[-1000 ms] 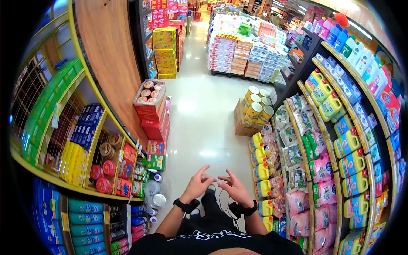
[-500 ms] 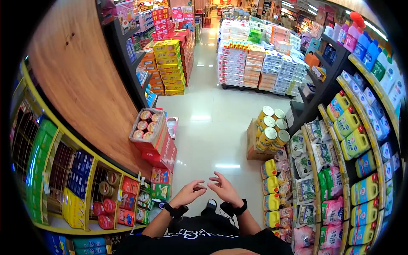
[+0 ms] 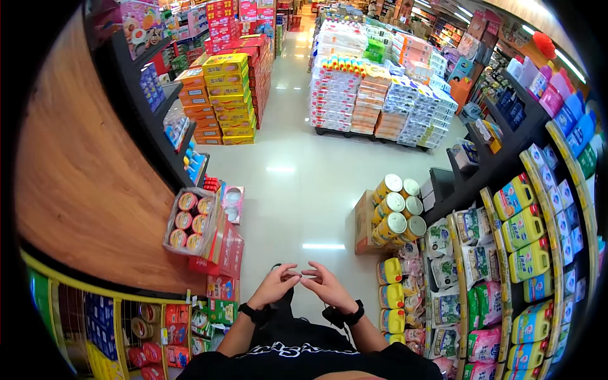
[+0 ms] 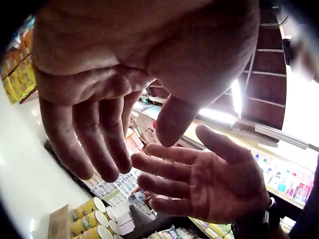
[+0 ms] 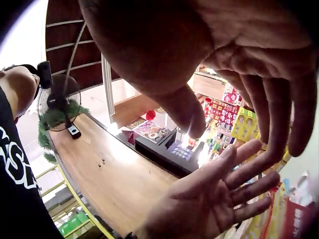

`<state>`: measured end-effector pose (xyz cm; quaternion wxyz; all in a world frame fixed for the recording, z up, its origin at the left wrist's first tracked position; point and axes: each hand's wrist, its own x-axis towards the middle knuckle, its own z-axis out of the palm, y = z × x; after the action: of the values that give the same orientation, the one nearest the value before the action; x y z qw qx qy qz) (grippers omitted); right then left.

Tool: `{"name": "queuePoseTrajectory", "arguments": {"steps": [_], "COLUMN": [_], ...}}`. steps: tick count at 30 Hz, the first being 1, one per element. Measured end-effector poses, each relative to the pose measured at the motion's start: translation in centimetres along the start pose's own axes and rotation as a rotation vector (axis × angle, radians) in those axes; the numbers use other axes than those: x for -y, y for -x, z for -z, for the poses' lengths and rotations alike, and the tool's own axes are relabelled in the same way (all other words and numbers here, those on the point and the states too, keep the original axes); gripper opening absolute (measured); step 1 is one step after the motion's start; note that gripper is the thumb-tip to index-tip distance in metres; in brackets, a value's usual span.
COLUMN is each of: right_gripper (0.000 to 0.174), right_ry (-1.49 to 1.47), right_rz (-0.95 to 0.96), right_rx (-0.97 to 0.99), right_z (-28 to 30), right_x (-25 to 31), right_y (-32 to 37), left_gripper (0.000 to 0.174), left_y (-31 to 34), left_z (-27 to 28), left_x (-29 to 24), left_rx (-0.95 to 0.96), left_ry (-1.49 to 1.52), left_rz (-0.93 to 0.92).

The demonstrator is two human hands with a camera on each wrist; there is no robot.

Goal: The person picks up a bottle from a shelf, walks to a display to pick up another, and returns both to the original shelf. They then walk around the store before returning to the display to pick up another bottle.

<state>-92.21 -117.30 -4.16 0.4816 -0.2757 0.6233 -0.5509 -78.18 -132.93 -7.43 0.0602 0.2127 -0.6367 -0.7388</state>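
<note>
Both hands are held out in front of the body at waist height in the head view, palms facing inward and holding nothing. The left hand (image 3: 273, 286) has loosely bent fingers pointing toward the other hand. Opposite it, the right hand (image 3: 329, 289) mirrors that pose, its fingertips close to the left ones. In the left wrist view the right hand (image 4: 214, 181) shows its palm with fingers spread. The right wrist view shows the left hand (image 5: 209, 201) with extended fingers below the near right hand. Each wrist wears a black strap.
A shop aisle floor (image 3: 297, 202) runs ahead. To the left stand boxes of red-lidded tubs (image 3: 191, 221) and a wooden panel (image 3: 95, 171). On the right are yellow cans (image 3: 396, 212), yellow jugs (image 3: 391, 297) and stocked shelves. Stacked paper packs (image 3: 373, 82) stand farther on.
The view has shifted forward along the aisle, and the left shelves have slid down and out of sight. The fingertips have moved nearer each other; both hands stay free of objects.
</note>
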Motion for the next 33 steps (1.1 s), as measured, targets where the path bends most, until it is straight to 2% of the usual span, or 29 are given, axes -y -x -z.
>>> {"name": "queuePoseTrajectory", "arguments": {"steps": [4,11,15,16,19,21,24,26,29,33], "right_gripper": [0.072,0.071,0.065,0.068,0.067,0.067,0.068,0.07,0.073,0.073], "right_ry": [0.014,0.073,0.026,0.025,0.048,0.031,0.029,0.015,0.187,0.243], "right_rz": [0.007,0.098,0.089,0.139,0.108,0.129,0.138,0.126,0.106,0.177], "right_rx": [-0.064,-0.214,-0.261,-0.312,-0.29,-0.263,-0.209,-0.175,-0.142,-0.082], "right_z": [1.8,5.2,6.3,6.4,8.8,10.6,13.8,16.0,19.5,24.5], "right_x": [2.9,9.4,12.1,12.5,13.0,13.0,13.9,15.3,18.8,22.1], "right_y": [-7.3,-19.7,-25.2,-26.6,-31.7,-35.6,-41.2,-44.6,-49.7,-56.7], "left_gripper": [0.047,0.048,0.048,0.048,0.047,0.048,0.049,0.05,0.05,0.05], "left_y": [-8.5,-22.1,-27.8,-29.1,-33.5,-36.6,-42.2,-46.1,-50.9,-57.1], "left_z": [3.7,10.1,12.4,12.7,13.6,14.1,15.3,16.6,19.0,21.8], "left_x": [-2.5,-10.3,-13.3,-14.0,-14.3,-15.1,-14.7,-14.7,-17.1,-19.8], "left_rx": [0.056,0.116,0.147,0.155,0.182,0.163,0.118,0.067,-0.005,-0.135], "left_ry": [0.061,-0.079,-0.126,-0.119,-0.105,-0.213,-0.182,-0.163,-0.185,-0.216], "left_rz": [0.008,-0.06,-0.077,-0.064,-0.088,-0.083,-0.136,-0.107,-0.023,0.021]}}
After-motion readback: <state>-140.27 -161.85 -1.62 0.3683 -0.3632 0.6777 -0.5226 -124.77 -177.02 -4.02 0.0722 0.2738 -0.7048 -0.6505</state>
